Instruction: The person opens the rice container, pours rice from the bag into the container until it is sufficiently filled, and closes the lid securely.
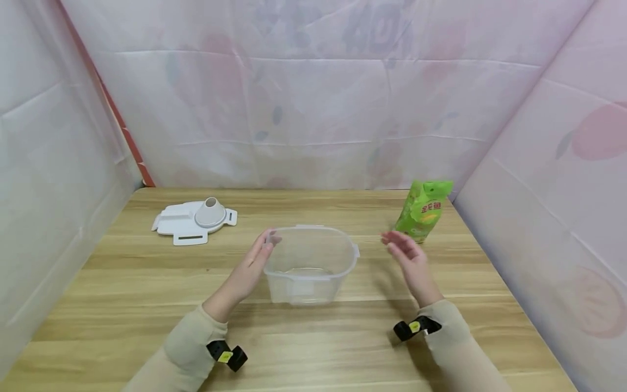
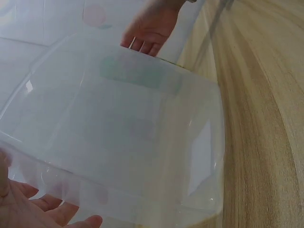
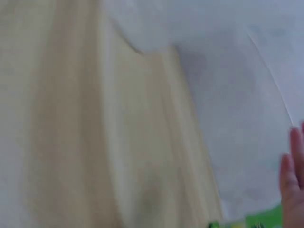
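A clear plastic container (image 1: 306,291), without a lid, stands upright near the middle of the table. At its left end is my left hand (image 1: 247,269), with fingers along the outside of the wall and the thumb near the rim. The left wrist view shows those loosely extended fingers (image 2: 50,209) beside the translucent wall. My right hand (image 1: 406,258) is apart from the container, to its right, in the air with nothing in it. Just behind this hand stands a green packaged bag (image 1: 423,212) with red characters; the hand's fingers (image 3: 297,161) look extended in the right wrist view.
A white plastic lid-like piece (image 1: 178,220) with side flaps and a cone-shaped part (image 1: 210,212) lies at the back left of the wooden table (image 1: 323,348). Printed cloth walls (image 1: 313,109) border the table at the back and sides.
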`<state>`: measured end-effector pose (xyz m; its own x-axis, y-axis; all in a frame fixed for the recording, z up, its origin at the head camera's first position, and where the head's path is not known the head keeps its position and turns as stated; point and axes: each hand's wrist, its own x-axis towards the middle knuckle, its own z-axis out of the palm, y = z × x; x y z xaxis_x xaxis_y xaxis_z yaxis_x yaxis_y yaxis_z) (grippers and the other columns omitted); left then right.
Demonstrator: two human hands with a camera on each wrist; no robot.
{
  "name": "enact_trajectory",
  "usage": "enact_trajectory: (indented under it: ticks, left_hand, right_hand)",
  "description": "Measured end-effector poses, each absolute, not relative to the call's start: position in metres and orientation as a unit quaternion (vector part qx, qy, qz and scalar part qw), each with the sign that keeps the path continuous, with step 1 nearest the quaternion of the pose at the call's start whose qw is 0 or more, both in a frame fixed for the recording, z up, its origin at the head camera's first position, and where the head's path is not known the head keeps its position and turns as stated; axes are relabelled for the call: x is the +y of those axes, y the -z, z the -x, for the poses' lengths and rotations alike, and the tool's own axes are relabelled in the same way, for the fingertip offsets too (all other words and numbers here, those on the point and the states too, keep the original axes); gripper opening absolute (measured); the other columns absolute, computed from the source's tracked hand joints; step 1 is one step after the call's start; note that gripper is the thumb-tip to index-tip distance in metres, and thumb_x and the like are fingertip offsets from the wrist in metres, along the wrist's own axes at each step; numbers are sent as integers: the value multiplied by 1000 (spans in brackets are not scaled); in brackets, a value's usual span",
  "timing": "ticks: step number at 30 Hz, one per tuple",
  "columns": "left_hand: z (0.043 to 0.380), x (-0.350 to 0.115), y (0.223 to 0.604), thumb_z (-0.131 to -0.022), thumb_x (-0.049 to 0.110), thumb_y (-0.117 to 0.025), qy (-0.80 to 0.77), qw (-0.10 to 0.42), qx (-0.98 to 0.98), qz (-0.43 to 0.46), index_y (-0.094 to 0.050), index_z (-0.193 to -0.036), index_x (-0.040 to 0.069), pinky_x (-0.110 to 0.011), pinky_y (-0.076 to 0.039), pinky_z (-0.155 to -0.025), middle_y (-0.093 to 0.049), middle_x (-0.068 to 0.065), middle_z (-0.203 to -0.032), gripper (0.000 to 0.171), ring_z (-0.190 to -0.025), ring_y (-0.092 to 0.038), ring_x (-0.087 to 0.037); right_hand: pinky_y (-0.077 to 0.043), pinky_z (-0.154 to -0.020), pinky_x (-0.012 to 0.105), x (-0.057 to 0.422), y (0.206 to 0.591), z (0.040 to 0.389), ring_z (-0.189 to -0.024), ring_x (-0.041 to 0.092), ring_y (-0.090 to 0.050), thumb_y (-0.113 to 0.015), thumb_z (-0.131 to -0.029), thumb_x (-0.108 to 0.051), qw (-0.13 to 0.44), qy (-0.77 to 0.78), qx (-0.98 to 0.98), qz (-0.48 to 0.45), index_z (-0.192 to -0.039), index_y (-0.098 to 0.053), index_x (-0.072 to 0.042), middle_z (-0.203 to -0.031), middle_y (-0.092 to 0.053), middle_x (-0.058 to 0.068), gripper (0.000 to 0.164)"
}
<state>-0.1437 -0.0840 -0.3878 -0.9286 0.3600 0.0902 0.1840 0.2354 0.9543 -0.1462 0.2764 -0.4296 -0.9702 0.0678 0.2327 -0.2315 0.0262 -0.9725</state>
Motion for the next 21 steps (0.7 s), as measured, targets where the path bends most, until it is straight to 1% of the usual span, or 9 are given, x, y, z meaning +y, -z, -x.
enact_trajectory:
  ticks: [2, 5, 7, 9, 10, 12, 15, 18, 21]
  left_hand:
    - [143, -84, 387, -104, 29, -26, -594, 76, 782, -172, -26, -145, 8, -50, -24, -107, -44, -15, -137, 46, -131, -33, -33]
    - [143, -85, 387, -104, 31, -26, -590, 81, 785, -171, -25, -145, 9, -51, -23, -107, -43, -14, -138, 47, -132, -33, -34]
    - [144, -85, 388, -103, 31, -26, -589, 85, 785, -171, -25, -145, 10, -51, -23, -107, -42, -14, -138, 47, -132, -32, -34]
    - [145, -85, 389, -103, 31, -26, -589, 87, 785, -172, -25, -145, 10, -51, -22, -107, -42, -14, -139, 47, -132, -32, -34]
    - [145, -85, 389, -104, 31, -26, -591, 87, 783, -174, -25, -145, 10, -51, -22, -108, -41, -15, -139, 47, -132, -32, -34]
    - [145, -85, 390, -104, 30, -26, -593, 87, 781, -175, -26, -145, 10, -51, -22, -108, -41, -15, -139, 46, -132, -32, -34]
    - [146, -84, 390, -104, 29, -26, -597, 87, 778, -177, -25, -145, 9, -51, -21, -108, -41, -16, -139, 46, -132, -31, -34]
    - [146, -85, 390, -104, 30, -26, -598, 90, 777, -174, -25, -145, 9, -51, -21, -108, -41, -16, -139, 46, -132, -31, -34]
    - [146, -84, 390, -104, 30, -26, -599, 92, 777, -173, -25, -145, 10, -51, -22, -108, -40, -16, -139, 46, -132, -31, -34]
  right_hand:
    - [-47, -87, 21, 289, 427, 150, -98, 11, -60, -54, -94, -7, 175, -730, -661, 1, -118, -53, 5, -109, -64, 4, 27]
    - [-49, -81, 19, 308, 424, 154, -91, 12, -61, -55, -93, -7, 257, -750, -603, 83, -107, -58, -1, -99, -64, 3, 15]
    - [-49, -78, 18, 319, 424, 157, -89, 13, -59, -55, -93, -6, 289, -745, -588, 124, -105, -58, -3, -99, -63, 5, 12]
    - [-48, -76, 15, 330, 426, 160, -93, 12, -57, -55, -93, -6, 293, -729, -598, 155, -109, -56, -2, -102, -60, 5, 16]
    - [-47, -77, 14, 335, 426, 162, -96, 12, -55, -55, -93, -6, 287, -722, -607, 165, -113, -55, -2, -106, -58, 6, 20]
    - [-43, -86, 15, 344, 428, 165, -108, 16, -49, -56, -93, -8, 250, -699, -647, 175, -127, -46, -3, -119, -52, 9, 36]
    - [-31, -105, 29, 359, 429, 171, -131, 26, -30, -59, -92, -19, 147, -629, -748, 150, -147, -18, -7, -145, -30, 16, 69]
    - [-14, -110, 51, 374, 431, 177, -139, 37, -5, -61, -91, -29, 41, -543, -834, 88, -148, 13, -11, -154, 1, 19, 95]
    - [-6, -106, 60, 389, 433, 185, -136, 44, 7, -63, -90, -30, -17, -506, -862, 36, -143, 25, -16, -151, 16, 18, 104]
